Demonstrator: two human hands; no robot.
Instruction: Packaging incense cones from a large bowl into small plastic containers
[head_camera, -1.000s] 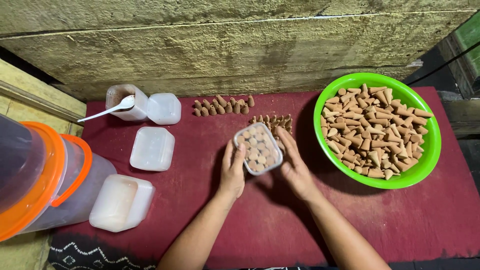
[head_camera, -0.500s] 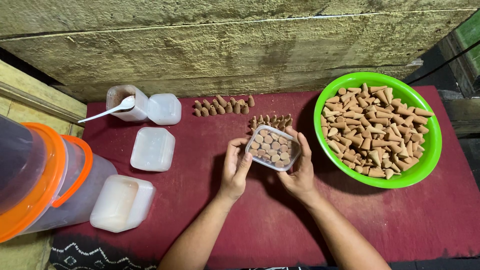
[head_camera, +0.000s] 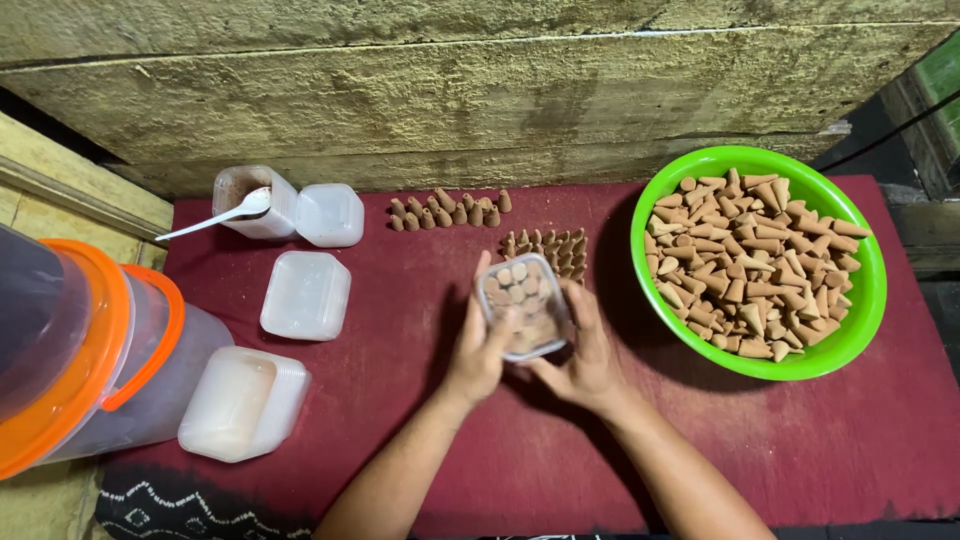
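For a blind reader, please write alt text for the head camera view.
Both hands, left hand and right hand, hold a small clear container packed with brown cones above a dark red cloth. A green bowl of cones sits right; white lids and loose cones lie left.

Two bare forearms enter from the lower middle of the frame — no sleeves, cuffs or gloves show anywhere along them. The left hand (head_camera: 478, 352) and the right hand (head_camera: 583, 358) are both uncovered, with no rings, watch, bracelet or bands visible at the fingers or wrists. The nails look short and plain — unpainted, as far as this view lets one tell. No clothing reaches into the picture.
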